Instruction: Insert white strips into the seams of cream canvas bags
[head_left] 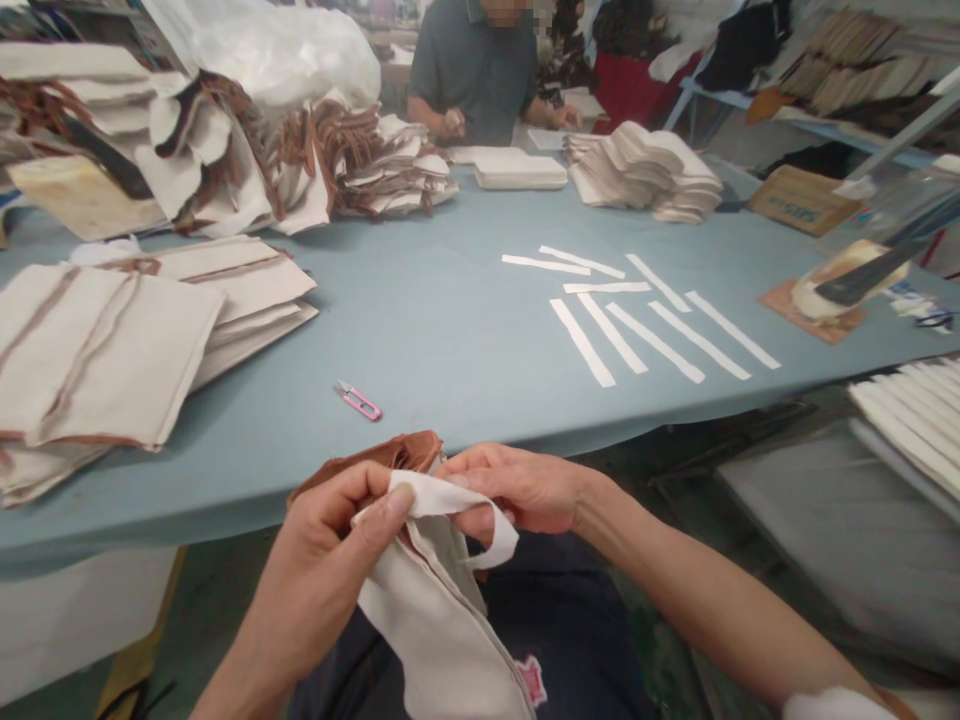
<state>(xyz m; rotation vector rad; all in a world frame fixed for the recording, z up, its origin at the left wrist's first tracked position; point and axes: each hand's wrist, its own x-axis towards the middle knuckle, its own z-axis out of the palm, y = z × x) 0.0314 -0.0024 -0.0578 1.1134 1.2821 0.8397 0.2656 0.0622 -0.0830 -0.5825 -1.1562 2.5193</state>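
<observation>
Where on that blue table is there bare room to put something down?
The widest bare patch of the blue table lies between the flat cloth stack and the white strips, broken only by the pink snips. A smaller gap sits behind the strips, before the folded white pile. The far left is crowded with heaped brown-trimmed pieces.

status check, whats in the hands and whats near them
Left hand and right hand both pinch a cream cloth bag with brown trim, over the lap. Pink thread snips lie apart on the blue table.
</observation>
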